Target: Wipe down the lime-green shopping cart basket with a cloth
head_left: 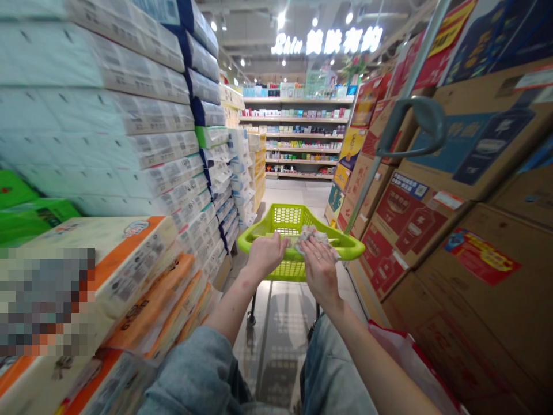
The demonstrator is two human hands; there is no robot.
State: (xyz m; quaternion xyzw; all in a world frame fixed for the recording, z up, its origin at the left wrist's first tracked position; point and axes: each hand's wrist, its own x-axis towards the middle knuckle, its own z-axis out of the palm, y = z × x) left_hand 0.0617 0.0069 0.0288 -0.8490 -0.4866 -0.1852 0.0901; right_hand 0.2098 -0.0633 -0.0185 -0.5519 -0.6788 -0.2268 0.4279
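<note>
A lime-green shopping cart (pixel 283 214) with a perforated basket stands right in front of me, over its dark wheels. My left hand (pixel 266 255) is closed around the left part of the cart's near rim, its fingers partly hidden. A crumpled whitish cloth (pixel 311 233) with faint coloured marks lies on the rim further right. My right hand (pixel 320 266) presses over this cloth with its fingers curved around it, holding it against the rim. Whether it is fabric or paper, I cannot tell.
Tall stacks of wrapped tissue packs (pixel 164 109) line the left side. Cardboard cartons (pixel 458 276) are piled on the right, with a grey-handled pole (pixel 382 138) leaning before them. Shelves of small goods (pixel 298 135) stand at the aisle's far end. Tiled floor (pixel 280 323) runs below the cart.
</note>
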